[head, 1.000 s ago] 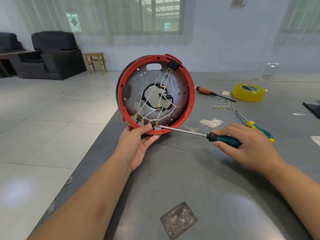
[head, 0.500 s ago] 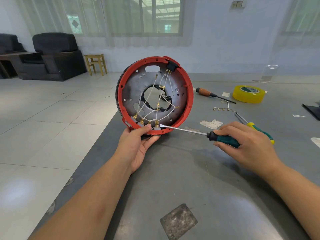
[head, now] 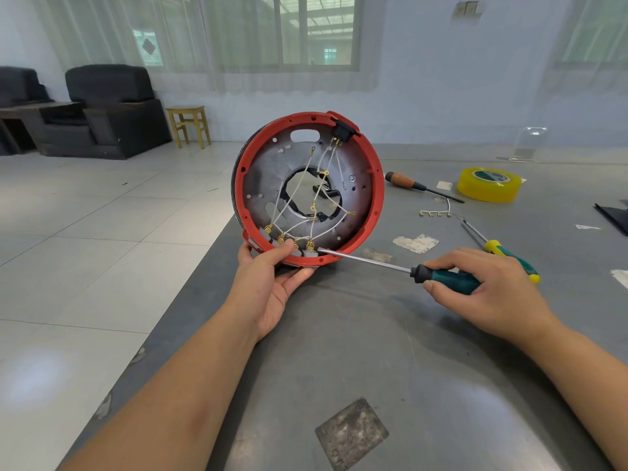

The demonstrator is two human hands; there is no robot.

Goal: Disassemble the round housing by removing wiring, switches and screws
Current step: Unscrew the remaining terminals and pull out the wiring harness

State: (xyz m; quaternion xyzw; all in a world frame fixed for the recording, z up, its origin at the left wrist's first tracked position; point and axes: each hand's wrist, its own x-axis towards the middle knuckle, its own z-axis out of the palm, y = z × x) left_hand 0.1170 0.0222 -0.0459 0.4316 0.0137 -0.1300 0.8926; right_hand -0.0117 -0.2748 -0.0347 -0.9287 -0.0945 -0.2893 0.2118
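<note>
Head-worn view, forward and downward

2 bare forearms — no sleeves, gloves, rings — short nails.

Illumination is bright, diffuse daylight entering through the curtained window (head: 316, 32) at the rear wall. Exposure is even; the window panes are not blown out. The desk (head: 424, 385) surface shows broad, soft glare patches near the lower right, and the floor (head: 85, 266) tiles carry a pale reflection at lower left. Soft-edged shadows lie on the desk beneath the right hand (head: 489, 294) and its forearm. Focus is sharp across the centre, including the fine wires (head: 306, 215). Wide-angle distortion bends straight lines toward the frame edges and stretches both forearms at the lower corners. No motion blur is evident.
</note>
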